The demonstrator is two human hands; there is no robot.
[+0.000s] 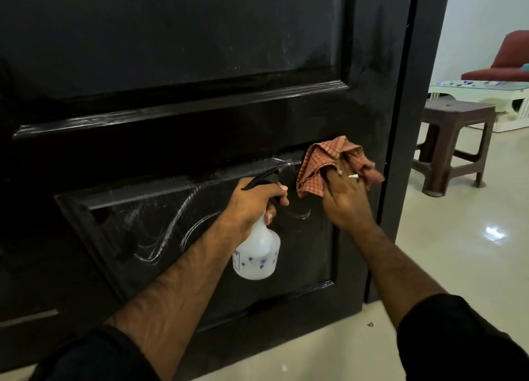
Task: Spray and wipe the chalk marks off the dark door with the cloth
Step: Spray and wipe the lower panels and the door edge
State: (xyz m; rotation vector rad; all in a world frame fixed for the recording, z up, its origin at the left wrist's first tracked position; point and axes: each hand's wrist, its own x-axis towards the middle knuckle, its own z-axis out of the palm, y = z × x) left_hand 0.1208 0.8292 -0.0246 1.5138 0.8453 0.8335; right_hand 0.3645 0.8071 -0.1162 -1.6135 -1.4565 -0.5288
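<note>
The dark panelled door [171, 65] fills most of the view. White chalk marks [174, 223] curl across its lower panel, and fainter smears show at the upper right. My left hand [254, 200] grips a white spray bottle [257, 254] with a black trigger head, its nozzle pointing at the door near the panel's top moulding. My right hand [346, 200] holds an orange checked cloth [323, 163] against the door at the panel's upper right corner, fingers spread over it.
The door's edge [400, 151] stands at the right, with a room beyond. A brown plastic stool [452, 140] stands on the glossy tiled floor [458, 251]. Farther back are a white low table [486, 94] and a red chair [506, 62].
</note>
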